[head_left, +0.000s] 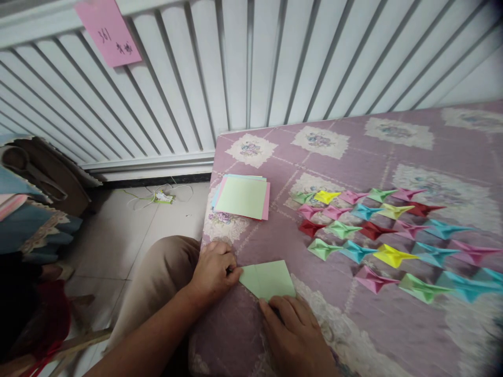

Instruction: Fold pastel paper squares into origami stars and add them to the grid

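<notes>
Green paper (pixel 269 280): left hand (pixel 215 268) at nine o'clock, right hand (pixel 295 331) at six, clamping unclear; we advise aligning edges before creasing.

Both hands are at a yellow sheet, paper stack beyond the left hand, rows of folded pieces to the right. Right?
Wrong colour: the sheet at both hands is pale green, not yellow, as the head view shows. The paper stack is beyond the left hand, with rows of folded pieces to the right.

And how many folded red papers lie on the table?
3: the leftmost red piece and middle red piece in the third row from the top; right-end red piece in the second. None appears hidden.
</notes>
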{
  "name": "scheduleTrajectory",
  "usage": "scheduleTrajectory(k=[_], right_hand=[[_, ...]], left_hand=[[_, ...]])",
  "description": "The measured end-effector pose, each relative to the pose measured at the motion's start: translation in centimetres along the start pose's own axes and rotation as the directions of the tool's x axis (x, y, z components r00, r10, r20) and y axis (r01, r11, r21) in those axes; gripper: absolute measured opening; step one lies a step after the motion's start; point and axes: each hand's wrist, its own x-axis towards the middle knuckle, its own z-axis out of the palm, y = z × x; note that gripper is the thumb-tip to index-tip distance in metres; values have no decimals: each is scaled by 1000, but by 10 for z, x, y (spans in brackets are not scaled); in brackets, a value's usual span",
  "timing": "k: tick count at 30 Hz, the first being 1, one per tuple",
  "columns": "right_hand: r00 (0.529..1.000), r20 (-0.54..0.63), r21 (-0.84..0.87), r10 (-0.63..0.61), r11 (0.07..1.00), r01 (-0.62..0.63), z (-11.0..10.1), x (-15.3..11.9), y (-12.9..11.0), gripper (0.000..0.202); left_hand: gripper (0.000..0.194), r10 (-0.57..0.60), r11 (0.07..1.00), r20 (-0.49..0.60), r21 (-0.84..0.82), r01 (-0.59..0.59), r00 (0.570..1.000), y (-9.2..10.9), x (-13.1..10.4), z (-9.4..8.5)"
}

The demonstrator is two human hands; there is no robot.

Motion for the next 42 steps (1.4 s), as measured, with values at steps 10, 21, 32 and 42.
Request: scheduleTrajectory(k=[10,21,32,42], right_hand=[[1000,-15,-35,12,999,-13,3,5,-4,16],[995,-43,-125,-93,988,87,8,22,-5,9],[994,-12,-126,-113,986,110,7,29,-1,10],[993,74,-236,-90,966,105,3,36,-12,38]], left_hand=[[13,8,1000,36,24,-9,999,-2,0,-1],[13,3,1000,16,26,-3,1000,2,-1,-4],[17,13,999,2,48,-13,1000,3,0,-5],[17,28,996,6,85,-28,1000,1,-2,-5]])
